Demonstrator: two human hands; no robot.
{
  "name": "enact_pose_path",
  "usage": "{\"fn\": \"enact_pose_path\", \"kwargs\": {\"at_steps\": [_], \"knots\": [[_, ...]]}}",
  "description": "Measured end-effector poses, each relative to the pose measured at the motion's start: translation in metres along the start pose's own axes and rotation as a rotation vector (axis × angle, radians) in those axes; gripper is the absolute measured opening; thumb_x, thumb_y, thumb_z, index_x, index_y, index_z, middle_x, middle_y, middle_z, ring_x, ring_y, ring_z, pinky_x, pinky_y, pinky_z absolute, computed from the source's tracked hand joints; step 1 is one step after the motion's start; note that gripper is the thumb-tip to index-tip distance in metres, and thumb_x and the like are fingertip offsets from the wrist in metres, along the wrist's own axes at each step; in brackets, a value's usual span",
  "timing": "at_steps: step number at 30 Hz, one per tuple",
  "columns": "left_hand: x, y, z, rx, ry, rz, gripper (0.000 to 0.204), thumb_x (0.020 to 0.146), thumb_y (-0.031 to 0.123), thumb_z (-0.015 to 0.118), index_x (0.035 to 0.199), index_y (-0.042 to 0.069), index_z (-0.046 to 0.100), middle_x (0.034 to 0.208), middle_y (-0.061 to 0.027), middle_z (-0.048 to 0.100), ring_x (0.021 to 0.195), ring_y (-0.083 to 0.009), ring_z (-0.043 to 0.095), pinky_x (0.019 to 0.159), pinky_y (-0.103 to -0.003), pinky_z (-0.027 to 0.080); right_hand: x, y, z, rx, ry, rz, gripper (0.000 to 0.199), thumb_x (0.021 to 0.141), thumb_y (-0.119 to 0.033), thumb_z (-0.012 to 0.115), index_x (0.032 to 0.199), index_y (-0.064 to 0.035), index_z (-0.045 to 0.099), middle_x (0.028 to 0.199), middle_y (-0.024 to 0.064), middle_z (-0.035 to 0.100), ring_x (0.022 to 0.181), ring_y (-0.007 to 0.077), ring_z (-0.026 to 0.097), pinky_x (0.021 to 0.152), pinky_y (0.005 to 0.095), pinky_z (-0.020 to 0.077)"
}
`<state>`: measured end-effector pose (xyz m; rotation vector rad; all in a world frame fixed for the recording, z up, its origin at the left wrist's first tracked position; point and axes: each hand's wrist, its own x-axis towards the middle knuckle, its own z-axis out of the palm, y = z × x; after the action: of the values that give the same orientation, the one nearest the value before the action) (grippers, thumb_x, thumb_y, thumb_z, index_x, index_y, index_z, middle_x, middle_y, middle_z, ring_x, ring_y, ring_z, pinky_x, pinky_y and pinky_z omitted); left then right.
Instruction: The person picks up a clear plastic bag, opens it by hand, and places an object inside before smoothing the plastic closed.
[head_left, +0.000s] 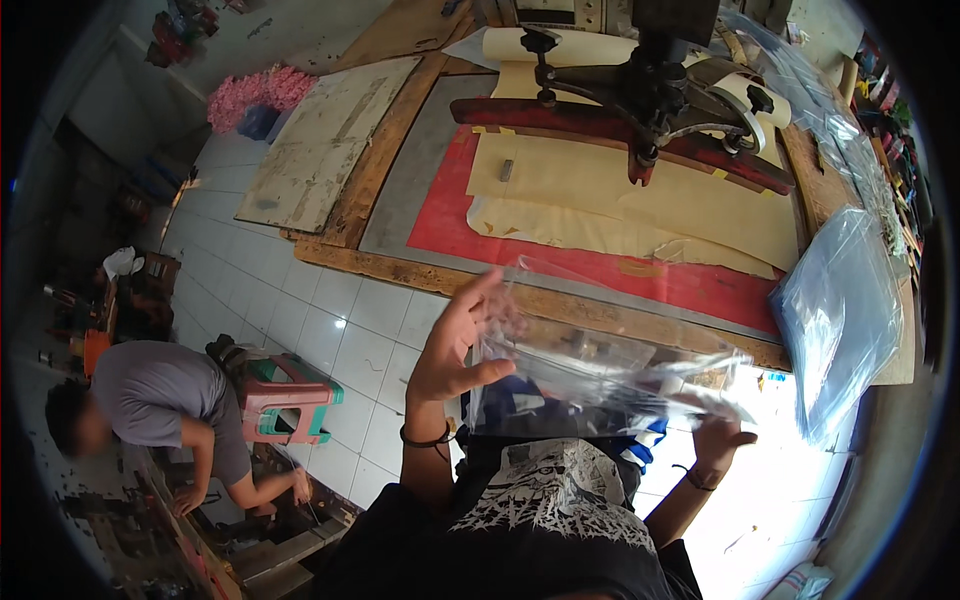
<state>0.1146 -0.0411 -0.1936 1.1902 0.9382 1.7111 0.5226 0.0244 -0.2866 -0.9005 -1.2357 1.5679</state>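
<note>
Hands [447, 352] touch clear plastic [600, 395] — left spread, right's grip unclear — before a white-printed shirt [560, 520].

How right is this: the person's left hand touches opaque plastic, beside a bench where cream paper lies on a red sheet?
"Opaque" is wrong: the head view shows clear plastic at the left hand, the bench edge visible through it. Cream paper does lie on a red sheet.
</note>
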Motion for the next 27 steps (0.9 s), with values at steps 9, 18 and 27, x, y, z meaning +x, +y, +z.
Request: {"fn": "enact_pose_path", "kwargs": {"at_steps": [9,18,27], "knots": [[-0.010,0.005,-0.014,0.020,-0.283,-0.151,0.084,0.074,0.006,0.077,0.147,0.010,0.035,0.114,-0.0104,0.048,0.111,-0.0312,0.056,0.093,-0.045,0.047,0.002,-0.012,0.078,0.253,-0.602,0.314,0.052,0.100,-0.038,0.049,0.137,-0.0021,0.041,0.134,0.0174,0.044,0.122,0.0297,0.043,0.102,0.0442,0.0354],[-0.001,0.021,0.016,0.410,-0.344,0.002,0.082,0.074,0.025,0.081,0.143,0.004,0.042,0.133,-0.0124,0.048,0.115,-0.0246,0.052,0.099,-0.038,0.042,0.057,-0.040,0.180,0.378,-0.972,0.331,0.063,0.099,-0.041,0.046,0.148,-0.0038,0.029,0.151,0.0194,0.031,0.140,0.0330,0.033,0.115,0.0466,0.0264],[-0.006,0.024,0.001,0.482,-0.260,0.047,0.086,0.072,0.033,0.081,0.143,0.005,0.042,0.134,-0.0136,0.051,0.122,-0.0282,0.048,0.104,-0.042,0.035,0.079,-0.065,0.228,-0.212,-0.946,-0.425,0.059,0.100,-0.037,0.046,0.143,0.0018,0.034,0.140,0.0209,0.040,0.134,0.0362,0.035,0.110,0.0485,0.0304]]}}
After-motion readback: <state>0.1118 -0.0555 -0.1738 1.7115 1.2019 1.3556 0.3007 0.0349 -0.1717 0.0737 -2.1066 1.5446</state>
